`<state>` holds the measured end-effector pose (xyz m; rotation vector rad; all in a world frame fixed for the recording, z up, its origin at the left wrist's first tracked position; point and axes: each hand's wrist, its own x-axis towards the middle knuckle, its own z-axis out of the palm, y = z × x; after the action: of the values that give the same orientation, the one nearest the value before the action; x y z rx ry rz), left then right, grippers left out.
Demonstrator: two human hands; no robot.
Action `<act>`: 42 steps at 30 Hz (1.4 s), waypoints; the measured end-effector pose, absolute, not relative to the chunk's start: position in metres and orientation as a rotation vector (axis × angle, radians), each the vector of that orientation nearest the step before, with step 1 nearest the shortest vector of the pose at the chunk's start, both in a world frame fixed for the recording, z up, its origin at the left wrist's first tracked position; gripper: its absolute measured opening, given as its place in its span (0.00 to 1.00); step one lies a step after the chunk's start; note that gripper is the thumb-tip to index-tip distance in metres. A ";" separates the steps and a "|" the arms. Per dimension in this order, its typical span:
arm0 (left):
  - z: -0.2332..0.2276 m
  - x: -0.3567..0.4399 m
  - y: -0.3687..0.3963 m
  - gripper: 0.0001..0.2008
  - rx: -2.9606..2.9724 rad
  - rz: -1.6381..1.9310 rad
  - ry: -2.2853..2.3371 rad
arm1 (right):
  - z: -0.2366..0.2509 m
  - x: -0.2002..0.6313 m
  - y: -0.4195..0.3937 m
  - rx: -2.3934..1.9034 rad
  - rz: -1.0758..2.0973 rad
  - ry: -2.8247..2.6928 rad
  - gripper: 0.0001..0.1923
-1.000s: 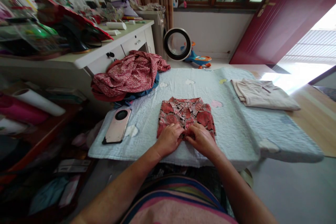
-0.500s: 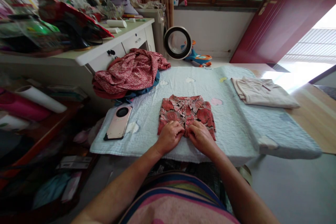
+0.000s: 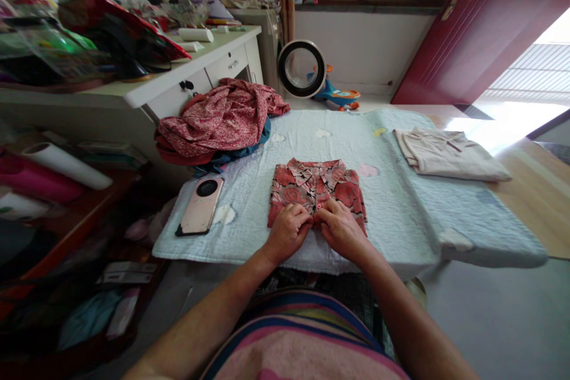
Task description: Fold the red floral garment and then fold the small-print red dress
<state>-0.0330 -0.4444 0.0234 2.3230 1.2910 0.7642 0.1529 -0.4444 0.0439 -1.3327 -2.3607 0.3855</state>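
A red, black and beige patterned shirt (image 3: 317, 184) lies folded on the pale blue quilted cover (image 3: 258, 243), its collar pointing away from me. At its near edge, left of the button line, my left hand (image 3: 290, 228) is closed on the fabric with fingers curled. Close beside it, my right hand (image 3: 339, 224) pinches the same edge just right of the buttons. The fingertips of both hands almost meet, and the cloth between them is partly hidden. A red button shows just above my right fingers.
A phone (image 3: 201, 206) lies at the left of the cover. Behind it sits a heap of red patterned clothes (image 3: 222, 122). A folded beige garment (image 3: 449, 154) rests at the right. A cluttered desk (image 3: 133, 95) stands along the left; an open washer door (image 3: 301, 69) is beyond.
My right hand's fingers have shifted slightly on the shirt's near edge. My left hand keeps its place, and the shirt lies as before. The view has tilted a little.
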 end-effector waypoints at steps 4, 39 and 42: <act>0.024 -0.033 -0.446 0.07 2.288 0.772 1.313 | 0.045 0.150 -0.441 -1.329 0.377 -2.380 0.08; 0.045 -0.036 -0.440 0.08 2.520 0.548 1.192 | 0.045 0.165 -0.404 -1.335 0.456 -2.217 0.10; 0.063 -0.039 -0.406 0.09 2.480 0.668 1.219 | 0.053 0.166 -0.374 -1.371 0.373 -2.188 0.12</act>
<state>-0.0391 -0.4059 0.0633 2.4804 1.2189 0.6684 0.1658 -0.3740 0.0531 -1.3708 -2.1880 0.3735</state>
